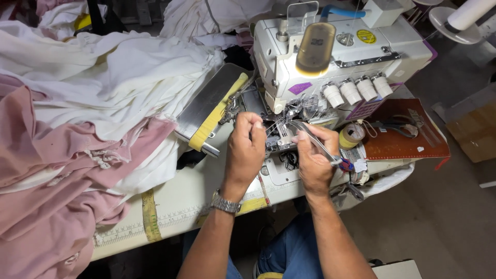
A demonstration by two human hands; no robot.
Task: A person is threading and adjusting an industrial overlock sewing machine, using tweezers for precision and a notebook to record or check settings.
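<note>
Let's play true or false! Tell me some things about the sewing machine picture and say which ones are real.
1. The right hand holds tweezers. True.
2. The left hand wears a wristwatch. True.
3. The sewing machine is black. False: it is white.
4. The fabric pile lies right of the machine. False: the pink and white cloth lies to its left.
5. Both hands are at the needle area of the machine. True.
</note>
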